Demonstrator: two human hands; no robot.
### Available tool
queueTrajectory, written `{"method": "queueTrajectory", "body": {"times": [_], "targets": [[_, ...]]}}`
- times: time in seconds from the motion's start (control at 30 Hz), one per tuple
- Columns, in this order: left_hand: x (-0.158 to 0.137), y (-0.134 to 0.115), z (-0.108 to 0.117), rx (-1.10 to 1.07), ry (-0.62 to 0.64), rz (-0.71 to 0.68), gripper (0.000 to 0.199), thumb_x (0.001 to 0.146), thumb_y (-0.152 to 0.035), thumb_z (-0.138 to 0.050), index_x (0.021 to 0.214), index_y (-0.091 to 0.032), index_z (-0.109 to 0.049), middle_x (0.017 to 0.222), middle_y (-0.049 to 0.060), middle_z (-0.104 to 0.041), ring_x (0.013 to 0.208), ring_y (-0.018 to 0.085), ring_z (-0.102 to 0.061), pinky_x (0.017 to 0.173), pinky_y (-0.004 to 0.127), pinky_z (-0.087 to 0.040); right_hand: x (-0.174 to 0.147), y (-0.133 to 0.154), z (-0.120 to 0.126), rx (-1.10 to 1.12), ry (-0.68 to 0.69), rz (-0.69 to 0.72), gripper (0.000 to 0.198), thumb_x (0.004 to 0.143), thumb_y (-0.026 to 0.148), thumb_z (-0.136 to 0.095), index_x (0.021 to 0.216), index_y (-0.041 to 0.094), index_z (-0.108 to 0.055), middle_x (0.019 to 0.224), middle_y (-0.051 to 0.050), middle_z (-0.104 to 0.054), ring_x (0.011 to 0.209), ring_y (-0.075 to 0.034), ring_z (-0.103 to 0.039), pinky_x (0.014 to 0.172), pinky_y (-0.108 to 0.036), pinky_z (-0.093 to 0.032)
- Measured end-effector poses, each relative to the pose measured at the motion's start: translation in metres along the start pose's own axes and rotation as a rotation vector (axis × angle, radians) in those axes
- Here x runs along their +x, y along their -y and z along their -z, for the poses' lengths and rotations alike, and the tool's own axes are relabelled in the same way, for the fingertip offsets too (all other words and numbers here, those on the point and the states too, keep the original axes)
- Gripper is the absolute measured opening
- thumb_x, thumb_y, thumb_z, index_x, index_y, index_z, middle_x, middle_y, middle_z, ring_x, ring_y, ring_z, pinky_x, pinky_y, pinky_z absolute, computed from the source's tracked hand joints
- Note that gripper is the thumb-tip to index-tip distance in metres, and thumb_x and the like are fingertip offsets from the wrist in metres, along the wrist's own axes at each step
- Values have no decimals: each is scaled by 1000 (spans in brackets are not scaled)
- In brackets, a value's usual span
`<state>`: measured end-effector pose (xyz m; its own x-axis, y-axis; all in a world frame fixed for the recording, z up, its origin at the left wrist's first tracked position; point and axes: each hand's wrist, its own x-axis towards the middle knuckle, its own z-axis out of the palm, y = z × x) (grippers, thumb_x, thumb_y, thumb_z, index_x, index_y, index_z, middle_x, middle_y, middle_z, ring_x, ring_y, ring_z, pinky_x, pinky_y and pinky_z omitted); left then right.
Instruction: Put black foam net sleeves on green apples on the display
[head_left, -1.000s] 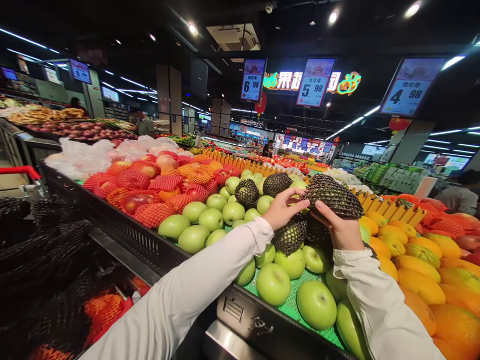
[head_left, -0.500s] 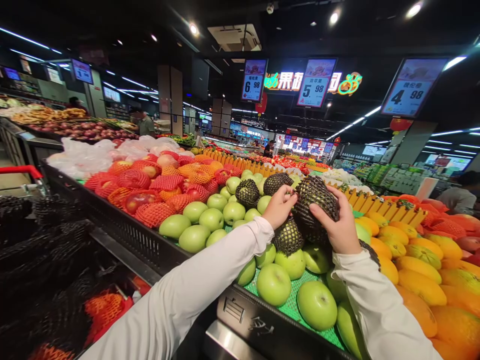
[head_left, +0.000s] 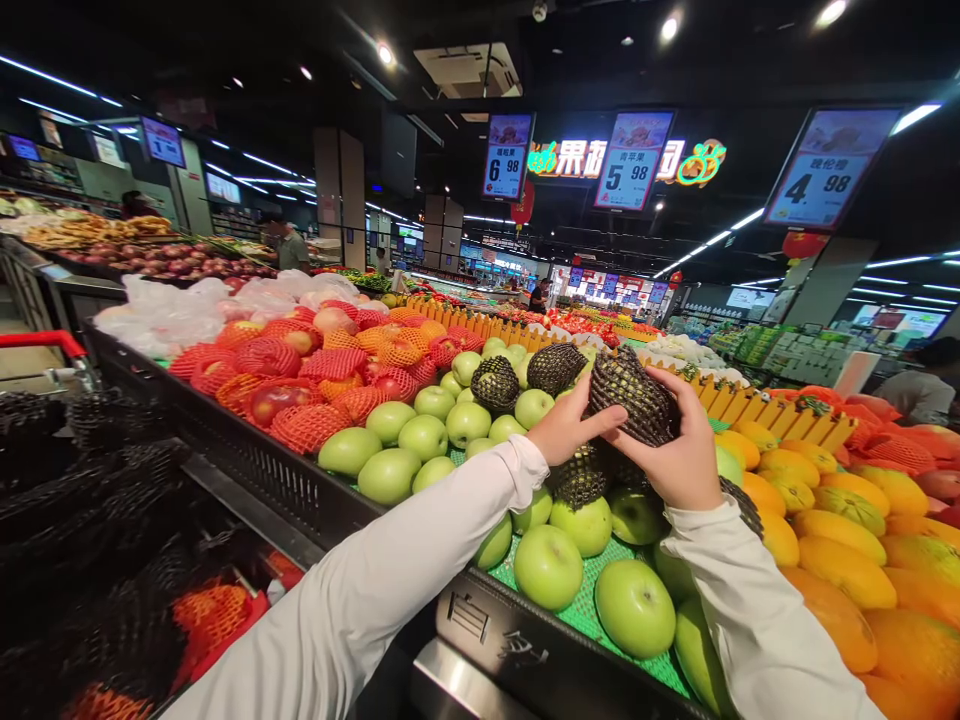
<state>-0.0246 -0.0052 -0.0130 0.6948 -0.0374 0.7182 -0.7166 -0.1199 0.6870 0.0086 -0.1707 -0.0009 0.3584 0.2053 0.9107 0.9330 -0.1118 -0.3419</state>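
Supermarket apples (head_left: 547, 567) lie below left grip (head_left: 568, 425) and right grip (head_left: 686, 458), both clamped around 1 netted fruit (head_left: 636, 398); likely a turning step, next calling for steady support.

Our left hand (head_left: 570, 425) and right hand (head_left: 682, 450) close around a black-netted fruit (head_left: 631, 395), which fills the gap between them. Directly below, other netted fruit (head_left: 583, 480) and green apples (head_left: 547, 568) block the way down; behind runs a yellow slatted fence (head_left: 739, 406). Above the heap we have open air; between front apples, bare green mat (head_left: 589, 598).
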Motion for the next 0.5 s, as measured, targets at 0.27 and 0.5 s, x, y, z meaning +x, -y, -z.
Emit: {"method": "queueTrajectory", "body": {"times": [0.27, 0.5], "targets": [[-1, -1, -5, -2, -263, -28, 70, 71, -50, -85, 126, -20, -54, 131, 10, -62, 123, 26, -59, 115, 40, -42, 0, -1, -2, 90, 83, -69, 75, 67, 40, -87, 135, 27, -57, 141, -10, -56, 129, -31, -56, 106, -49, -52], [11, -5, 20, 331, -893, -238, 78, 75, -34, -83, 138, -23, -38, 148, 13, -44, 137, 23, -48, 123, 38, -33, 0, -5, -3, 192, -13, -253, 72, 69, 45, -85, 131, 26, -56, 138, -12, -57, 115, -28, -63, 73, -34, -63]]}}
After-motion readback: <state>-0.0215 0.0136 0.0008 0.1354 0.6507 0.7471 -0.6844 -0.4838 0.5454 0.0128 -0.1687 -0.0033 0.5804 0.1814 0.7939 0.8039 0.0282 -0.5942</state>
